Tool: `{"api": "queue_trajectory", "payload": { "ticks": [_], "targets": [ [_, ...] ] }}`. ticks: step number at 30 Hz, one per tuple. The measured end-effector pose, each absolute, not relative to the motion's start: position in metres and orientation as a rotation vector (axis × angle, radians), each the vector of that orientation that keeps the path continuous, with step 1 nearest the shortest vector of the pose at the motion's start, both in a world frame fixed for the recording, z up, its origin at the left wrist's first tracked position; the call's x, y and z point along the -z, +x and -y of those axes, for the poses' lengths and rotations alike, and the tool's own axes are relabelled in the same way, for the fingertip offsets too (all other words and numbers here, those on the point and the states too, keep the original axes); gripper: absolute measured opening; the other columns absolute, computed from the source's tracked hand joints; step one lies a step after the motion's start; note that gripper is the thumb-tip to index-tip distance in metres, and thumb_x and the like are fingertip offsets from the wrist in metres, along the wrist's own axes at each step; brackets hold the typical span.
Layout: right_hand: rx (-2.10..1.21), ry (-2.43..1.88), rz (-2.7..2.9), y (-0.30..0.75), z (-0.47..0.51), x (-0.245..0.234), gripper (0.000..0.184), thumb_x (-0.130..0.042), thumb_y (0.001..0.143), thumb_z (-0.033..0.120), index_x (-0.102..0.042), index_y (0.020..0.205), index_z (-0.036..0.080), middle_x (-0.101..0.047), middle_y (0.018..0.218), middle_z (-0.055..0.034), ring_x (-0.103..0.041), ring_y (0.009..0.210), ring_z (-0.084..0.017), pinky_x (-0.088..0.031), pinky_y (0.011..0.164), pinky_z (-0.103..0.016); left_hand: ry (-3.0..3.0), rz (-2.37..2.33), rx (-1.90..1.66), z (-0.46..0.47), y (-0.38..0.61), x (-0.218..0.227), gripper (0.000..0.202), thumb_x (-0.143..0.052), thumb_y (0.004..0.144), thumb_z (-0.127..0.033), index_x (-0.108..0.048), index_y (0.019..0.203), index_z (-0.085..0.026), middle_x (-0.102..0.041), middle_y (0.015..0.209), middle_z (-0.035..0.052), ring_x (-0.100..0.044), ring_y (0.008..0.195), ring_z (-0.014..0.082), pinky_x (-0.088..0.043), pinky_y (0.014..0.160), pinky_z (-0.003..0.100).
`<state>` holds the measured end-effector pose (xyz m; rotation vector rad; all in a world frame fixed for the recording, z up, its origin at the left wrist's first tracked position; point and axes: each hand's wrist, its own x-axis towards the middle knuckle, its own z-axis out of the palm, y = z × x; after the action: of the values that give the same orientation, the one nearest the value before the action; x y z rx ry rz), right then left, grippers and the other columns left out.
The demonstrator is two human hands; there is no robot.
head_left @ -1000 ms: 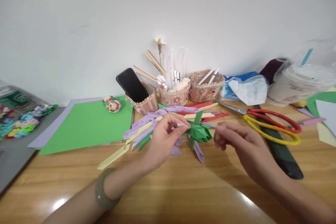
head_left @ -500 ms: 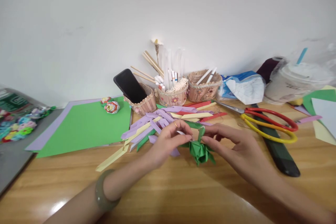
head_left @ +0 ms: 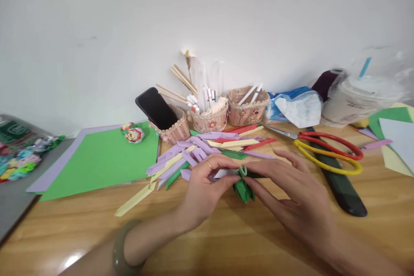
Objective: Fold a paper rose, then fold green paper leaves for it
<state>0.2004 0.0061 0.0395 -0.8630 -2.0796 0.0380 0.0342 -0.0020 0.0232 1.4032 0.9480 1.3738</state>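
Observation:
A small green folded-paper piece (head_left: 244, 192) hangs between my two hands, just above the wooden table. My left hand (head_left: 207, 187) pinches its upper left side between thumb and fingers. From the other side my right hand (head_left: 291, 192) closes thumb and index finger on the same piece, its other fingers lifted. A short folded loop of paper stands up between the fingertips. Much of the piece is hidden behind the fingers. Just beyond lie purple paper strips (head_left: 197, 145), with yellow, red and green ones among them.
Scissors with red and yellow handles (head_left: 330, 169) lie over a dark flat bar (head_left: 347, 198) on the right. Green paper sheets (head_left: 100, 159) spread leftward. Behind stand a basket with a phone (head_left: 158, 110), more craft baskets (head_left: 211, 120) and a lidded cup (head_left: 359, 99).
My right hand has moved left, over the top of the green piece, and both hands' fingertips are closer together. Less of the piece shows. The view has shifted slightly.

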Motion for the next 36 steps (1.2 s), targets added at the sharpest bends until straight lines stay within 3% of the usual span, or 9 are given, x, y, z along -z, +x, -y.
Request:
{"api": "queue_trajectory", "payload": {
  "ticks": [4,15,19,26,36],
  "targets": [
    [0.027,-0.871,2.053,0.1983,-0.0042,-0.0369,0.015,-0.061,0.077,0.016,-0.06,0.09,0.023,-0.072,0.088,-0.0012,-0.067,0.079,-0.016,-0.037,0.091,-0.037,1.454,-0.96,-1.427,0.0032,0.0358,-0.0217,0.011,-0.064,0.071,-0.009,-0.063,0.077,-0.018,-0.063,0.08,0.0027,-0.058,0.08,0.0133,-0.047,0.075,0.025],
    [0.086,-0.842,2.173,0.2001,-0.0021,-0.0383,0.016,-0.061,0.076,0.012,-0.052,0.084,0.023,-0.072,0.08,-0.0001,-0.066,0.073,-0.015,-0.04,0.083,-0.035,1.576,-1.019,-1.421,0.0062,0.0347,-0.0209,0.004,-0.061,0.076,-0.015,-0.06,0.078,-0.018,-0.062,0.08,0.0033,-0.057,0.08,0.0144,-0.046,0.073,0.027],
    [0.049,-0.853,2.174,0.1999,-0.003,-0.0368,0.021,-0.059,0.078,0.012,-0.051,0.093,0.023,-0.071,0.083,-0.0026,-0.065,0.077,-0.018,-0.044,0.077,-0.035,1.595,-1.009,-1.414,0.0065,0.034,-0.0205,0.003,-0.06,0.077,-0.016,-0.06,0.079,-0.018,-0.062,0.08,0.0035,-0.057,0.08,0.0148,-0.046,0.074,0.027],
    [-0.091,-0.849,2.142,0.1984,-0.0022,-0.0376,0.019,-0.056,0.078,0.011,-0.052,0.094,0.022,-0.07,0.082,-0.0034,-0.065,0.077,-0.018,-0.05,0.069,-0.031,1.572,-0.994,-1.393,0.0053,0.0338,-0.0196,0.003,-0.06,0.077,-0.016,-0.059,0.078,-0.018,-0.06,0.08,0.003,-0.056,0.08,0.0144,-0.045,0.074,0.027],
    [-0.161,-0.838,2.08,0.1985,-0.0023,-0.0367,0.017,-0.057,0.078,0.011,-0.053,0.087,0.024,-0.068,0.081,-0.0022,-0.065,0.078,-0.018,-0.051,0.068,-0.031,1.56,-1.021,-1.371,0.006,0.0346,-0.0199,0.003,-0.059,0.077,-0.015,-0.057,0.078,-0.017,-0.06,0.08,0.0041,-0.056,0.079,0.0149,-0.046,0.072,0.028]
  ]
}}
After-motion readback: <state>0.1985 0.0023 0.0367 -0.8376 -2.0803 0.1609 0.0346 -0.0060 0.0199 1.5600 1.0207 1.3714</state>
